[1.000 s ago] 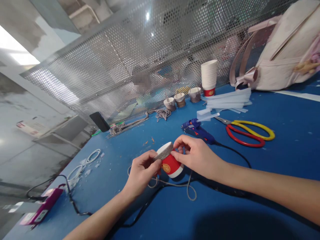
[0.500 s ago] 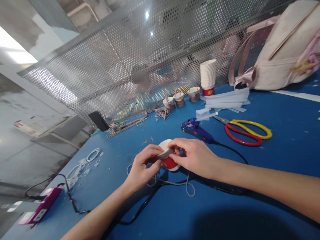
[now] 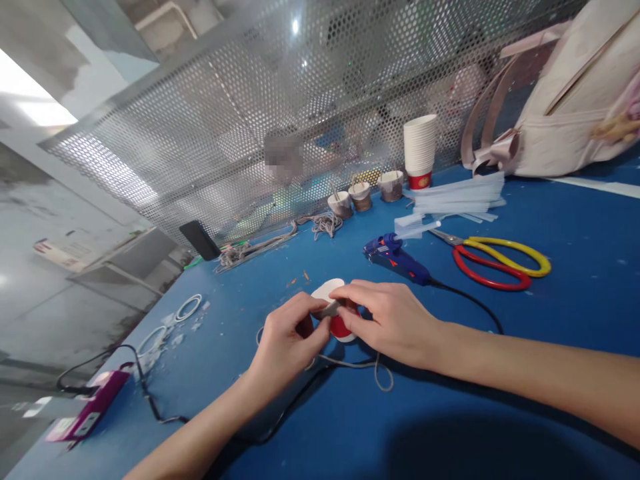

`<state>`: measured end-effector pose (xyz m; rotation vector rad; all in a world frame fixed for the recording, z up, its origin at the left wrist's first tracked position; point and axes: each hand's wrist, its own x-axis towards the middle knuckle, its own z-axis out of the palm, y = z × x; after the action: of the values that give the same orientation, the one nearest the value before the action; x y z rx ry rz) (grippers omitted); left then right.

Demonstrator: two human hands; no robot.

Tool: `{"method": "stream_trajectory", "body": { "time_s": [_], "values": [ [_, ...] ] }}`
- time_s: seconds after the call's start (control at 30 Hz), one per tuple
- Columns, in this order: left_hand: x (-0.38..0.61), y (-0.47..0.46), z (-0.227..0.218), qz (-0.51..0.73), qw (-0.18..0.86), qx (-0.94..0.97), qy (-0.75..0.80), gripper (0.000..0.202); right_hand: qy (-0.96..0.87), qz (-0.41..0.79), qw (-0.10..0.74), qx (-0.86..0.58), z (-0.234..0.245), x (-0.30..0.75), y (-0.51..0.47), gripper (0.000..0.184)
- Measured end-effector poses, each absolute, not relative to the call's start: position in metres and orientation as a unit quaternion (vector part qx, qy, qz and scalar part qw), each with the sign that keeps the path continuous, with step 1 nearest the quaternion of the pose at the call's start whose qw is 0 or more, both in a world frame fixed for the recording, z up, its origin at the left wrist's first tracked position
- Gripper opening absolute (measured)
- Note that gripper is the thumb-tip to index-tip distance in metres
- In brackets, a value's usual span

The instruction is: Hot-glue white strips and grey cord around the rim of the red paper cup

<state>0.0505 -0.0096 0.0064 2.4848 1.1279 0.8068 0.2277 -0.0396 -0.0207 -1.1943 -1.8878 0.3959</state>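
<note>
Both my hands hold a small red and white paper cup lying on its side just above the blue table. My left hand pinches the cup's rim, where grey cord is wound. My right hand closes over the cup from the right, fingers pressed on the cord band. A loose length of grey cord trails from the cup onto the table below my hands.
A blue glue gun with a black cable lies just beyond my hands. Red and yellow scissors, clear glue sticks, a stack of paper cups, cord-wrapped cups and a pale bag sit farther back. A perforated metal screen bounds the far side; a magenta device lies at left.
The cup has come down closer to the table and turned, so less of its red side shows. My fingers have closed tighter over its rim.
</note>
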Motion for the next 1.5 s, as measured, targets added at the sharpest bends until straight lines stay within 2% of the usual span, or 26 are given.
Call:
{"method": "stream_trajectory", "body": {
  "time_s": [0.1, 0.27, 0.4, 0.57, 0.7, 0.87, 0.97, 1.1, 1.17, 1.3, 1.4, 1.5],
  "values": [
    [0.049, -0.009, 0.005, 0.281, 0.155, 0.852, 0.414, 0.012, -0.738, 0.182, 0.442, -0.476, -0.022, 0.229, -0.04, 0.025],
    [0.049, -0.009, 0.005, 0.28, 0.167, 0.85, 0.414, 0.014, -0.735, 0.142, 0.445, -0.491, -0.028, 0.229, -0.04, 0.007],
    [0.05, -0.01, 0.004, 0.281, 0.18, 0.85, 0.407, 0.014, -0.741, 0.116, 0.45, -0.485, -0.031, 0.229, -0.039, 0.009],
    [0.05, -0.008, 0.001, 0.306, 0.195, 0.831, 0.423, 0.009, -0.738, 0.141, 0.458, -0.475, -0.031, 0.228, -0.044, 0.009],
    [0.049, -0.006, 0.002, 0.35, 0.237, 0.791, 0.442, 0.006, -0.803, 0.079, 0.445, -0.39, -0.033, 0.225, -0.055, 0.015],
    [0.05, -0.001, 0.004, 0.375, 0.283, 0.737, 0.486, 0.007, -0.923, -0.098, 0.335, -0.164, -0.031, 0.224, -0.075, 0.019],
    [0.049, 0.004, 0.002, 0.387, 0.307, 0.712, 0.499, 0.009, -0.928, -0.135, 0.328, -0.118, -0.023, 0.231, -0.081, 0.022],
    [0.045, 0.009, 0.001, 0.407, 0.337, 0.685, 0.502, 0.009, -0.896, -0.131, 0.373, -0.205, -0.013, 0.253, -0.069, 0.018],
    [0.043, 0.01, 0.001, 0.414, 0.338, 0.682, 0.5, 0.009, -0.869, -0.128, 0.385, -0.284, -0.014, 0.268, -0.059, 0.027],
    [0.04, 0.013, 0.0, 0.416, 0.326, 0.686, 0.5, 0.009, -0.787, -0.163, 0.313, -0.507, -0.025, 0.302, -0.038, 0.045],
    [0.041, 0.013, -0.002, 0.414, 0.339, 0.685, 0.496, 0.008, -0.703, -0.139, 0.251, -0.651, -0.034, 0.32, -0.023, 0.042],
    [0.044, 0.011, -0.002, 0.411, 0.354, 0.682, 0.491, 0.007, -0.681, -0.029, 0.262, -0.683, -0.04, 0.324, -0.007, 0.036]
  ]
}}
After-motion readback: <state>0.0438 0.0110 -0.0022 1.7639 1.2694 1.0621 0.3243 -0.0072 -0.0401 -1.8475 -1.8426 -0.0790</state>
